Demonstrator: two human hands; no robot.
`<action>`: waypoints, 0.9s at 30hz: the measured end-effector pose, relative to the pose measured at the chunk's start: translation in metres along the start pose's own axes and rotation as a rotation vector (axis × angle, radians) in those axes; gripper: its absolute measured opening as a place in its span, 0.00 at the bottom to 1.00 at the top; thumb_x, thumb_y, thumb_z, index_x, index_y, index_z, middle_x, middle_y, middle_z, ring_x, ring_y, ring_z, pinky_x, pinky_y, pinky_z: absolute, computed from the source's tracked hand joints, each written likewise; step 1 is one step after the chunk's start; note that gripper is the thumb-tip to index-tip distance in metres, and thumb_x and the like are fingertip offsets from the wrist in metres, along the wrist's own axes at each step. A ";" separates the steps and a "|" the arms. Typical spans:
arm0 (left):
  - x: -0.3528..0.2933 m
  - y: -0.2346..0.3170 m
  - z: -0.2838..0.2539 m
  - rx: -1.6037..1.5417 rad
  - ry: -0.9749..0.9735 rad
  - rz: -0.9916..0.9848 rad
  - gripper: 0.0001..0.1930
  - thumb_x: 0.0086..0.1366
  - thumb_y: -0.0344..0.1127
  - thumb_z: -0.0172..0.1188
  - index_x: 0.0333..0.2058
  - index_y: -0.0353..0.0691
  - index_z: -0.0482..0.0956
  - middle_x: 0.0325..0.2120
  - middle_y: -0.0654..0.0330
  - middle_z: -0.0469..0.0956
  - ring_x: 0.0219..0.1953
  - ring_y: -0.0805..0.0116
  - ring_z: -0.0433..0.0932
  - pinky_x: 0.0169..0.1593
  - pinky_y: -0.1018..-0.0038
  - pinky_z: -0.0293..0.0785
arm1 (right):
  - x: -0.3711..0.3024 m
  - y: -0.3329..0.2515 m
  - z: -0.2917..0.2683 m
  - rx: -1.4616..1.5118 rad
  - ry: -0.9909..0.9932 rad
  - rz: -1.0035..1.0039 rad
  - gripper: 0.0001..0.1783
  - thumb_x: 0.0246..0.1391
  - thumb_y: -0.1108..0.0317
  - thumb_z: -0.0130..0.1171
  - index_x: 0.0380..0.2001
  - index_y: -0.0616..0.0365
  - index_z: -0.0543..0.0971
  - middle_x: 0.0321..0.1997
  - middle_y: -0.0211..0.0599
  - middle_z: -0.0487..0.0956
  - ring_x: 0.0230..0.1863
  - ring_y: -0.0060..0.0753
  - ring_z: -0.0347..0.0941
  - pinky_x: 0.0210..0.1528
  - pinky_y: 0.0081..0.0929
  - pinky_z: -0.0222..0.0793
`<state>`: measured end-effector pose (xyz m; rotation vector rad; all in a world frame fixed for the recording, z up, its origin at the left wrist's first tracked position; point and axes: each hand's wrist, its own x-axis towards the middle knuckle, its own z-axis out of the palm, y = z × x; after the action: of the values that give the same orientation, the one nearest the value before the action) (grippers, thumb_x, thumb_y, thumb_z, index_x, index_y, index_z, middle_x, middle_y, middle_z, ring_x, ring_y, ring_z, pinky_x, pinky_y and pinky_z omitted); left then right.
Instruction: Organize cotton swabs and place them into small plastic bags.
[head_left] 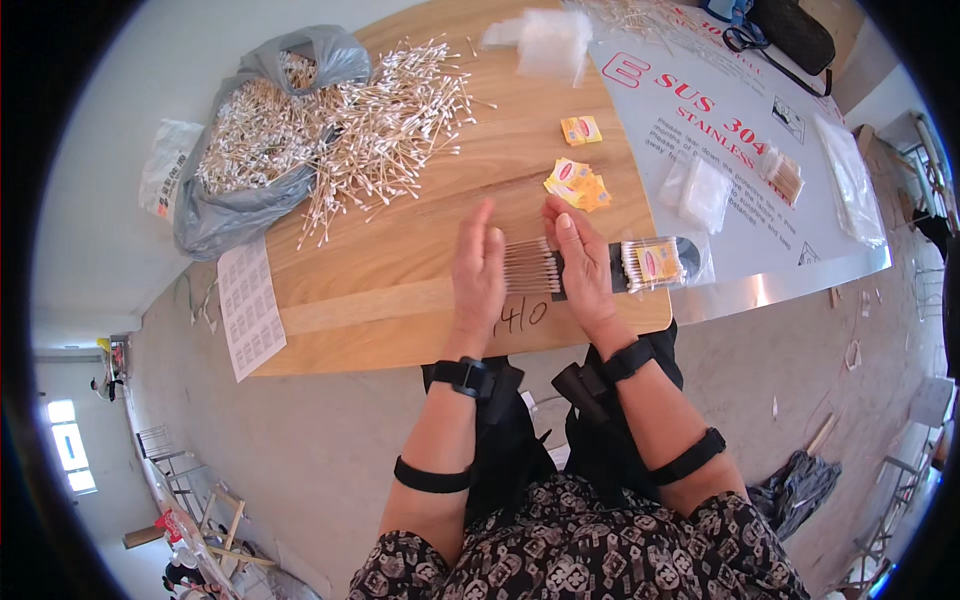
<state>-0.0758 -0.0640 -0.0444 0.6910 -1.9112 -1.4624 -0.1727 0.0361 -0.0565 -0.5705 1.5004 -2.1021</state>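
Left hand (pixel 478 278) and right hand (pixel 588 270) apart, fingers extended, flanking cotton swabs (pixel 530 268) over bench (pixel 370 300); contact unclear. Filled swab bag (pixel 652 263) right of right hand.

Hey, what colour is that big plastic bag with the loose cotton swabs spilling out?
The plastic bag is grey; see the head view, the only one.

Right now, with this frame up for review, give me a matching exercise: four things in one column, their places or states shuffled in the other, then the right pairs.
Things:
1. Row of cotton swabs
2. Grey plastic bag
3. Printed paper sheet
4. Nearer filled swab packet

Places and states:
A. Open around a swab heap
B. Just right of the right hand
C. White, at the wooden table's near left corner
D. Between the left hand and the right hand

Pairs: 1-D, 2-A, 3-C, 4-B
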 end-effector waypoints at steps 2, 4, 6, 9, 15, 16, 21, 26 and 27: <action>-0.008 0.009 -0.004 0.346 -0.109 0.096 0.27 0.73 0.46 0.46 0.63 0.33 0.63 0.64 0.48 0.62 0.68 0.56 0.59 0.69 0.62 0.51 | 0.001 -0.005 -0.005 0.099 0.016 0.057 0.25 0.70 0.57 0.46 0.58 0.69 0.70 0.55 0.43 0.74 0.59 0.31 0.68 0.63 0.25 0.61; -0.023 0.017 -0.006 0.902 -0.386 0.195 0.32 0.70 0.47 0.50 0.66 0.34 0.57 0.68 0.46 0.55 0.71 0.52 0.51 0.71 0.58 0.43 | 0.000 -0.008 -0.006 0.133 0.007 0.075 0.26 0.70 0.57 0.44 0.59 0.70 0.69 0.57 0.44 0.73 0.61 0.33 0.67 0.65 0.28 0.61; -0.037 0.019 -0.005 0.955 -0.403 0.224 0.34 0.68 0.47 0.51 0.66 0.34 0.56 0.68 0.46 0.53 0.71 0.51 0.49 0.72 0.57 0.42 | -0.002 -0.010 -0.006 0.166 -0.002 0.090 0.26 0.70 0.58 0.43 0.60 0.70 0.68 0.60 0.45 0.71 0.63 0.34 0.66 0.67 0.30 0.60; -0.047 0.020 -0.006 1.035 -0.407 0.268 0.35 0.68 0.48 0.51 0.67 0.34 0.54 0.68 0.45 0.53 0.71 0.53 0.50 0.72 0.57 0.42 | -0.011 -0.010 -0.002 0.149 -0.010 0.071 0.27 0.71 0.57 0.42 0.60 0.71 0.67 0.61 0.45 0.70 0.64 0.35 0.65 0.68 0.30 0.59; -0.035 0.006 0.000 0.160 0.006 -0.012 0.33 0.73 0.50 0.46 0.67 0.33 0.55 0.67 0.45 0.54 0.71 0.56 0.52 0.71 0.62 0.47 | -0.018 -0.010 0.007 0.095 0.091 -0.001 0.27 0.70 0.58 0.43 0.61 0.71 0.66 0.61 0.46 0.71 0.63 0.33 0.66 0.65 0.28 0.60; -0.030 0.006 0.003 -0.148 0.133 -0.168 0.31 0.74 0.50 0.44 0.67 0.33 0.55 0.68 0.46 0.54 0.71 0.56 0.52 0.71 0.63 0.48 | -0.016 -0.008 0.009 0.115 0.092 0.022 0.27 0.71 0.56 0.42 0.61 0.70 0.66 0.61 0.45 0.71 0.64 0.32 0.65 0.67 0.29 0.59; -0.024 -0.008 0.008 -0.426 0.080 -0.093 0.31 0.76 0.49 0.40 0.66 0.28 0.55 0.67 0.45 0.56 0.70 0.59 0.54 0.71 0.64 0.48 | -0.015 -0.004 0.012 0.059 0.058 0.038 0.27 0.71 0.56 0.42 0.61 0.70 0.66 0.62 0.42 0.70 0.65 0.31 0.63 0.68 0.29 0.58; -0.034 0.011 -0.005 0.050 -0.056 -0.112 0.31 0.74 0.48 0.44 0.67 0.33 0.55 0.68 0.47 0.55 0.71 0.60 0.52 0.71 0.60 0.46 | -0.017 -0.020 -0.020 -0.504 -0.158 -0.244 0.23 0.60 0.68 0.56 0.57 0.66 0.71 0.61 0.46 0.72 0.63 0.47 0.66 0.66 0.32 0.58; -0.039 0.018 -0.008 0.456 -0.204 0.035 0.31 0.73 0.48 0.46 0.67 0.35 0.55 0.68 0.48 0.53 0.71 0.58 0.51 0.71 0.59 0.44 | -0.021 -0.026 -0.027 -0.506 -0.161 -0.238 0.23 0.60 0.68 0.56 0.57 0.66 0.71 0.61 0.46 0.72 0.63 0.47 0.66 0.66 0.32 0.58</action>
<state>-0.0448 -0.0363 -0.0318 0.7230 -2.4387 -1.1157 -0.1760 0.0756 -0.0414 -1.1211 1.9538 -1.7743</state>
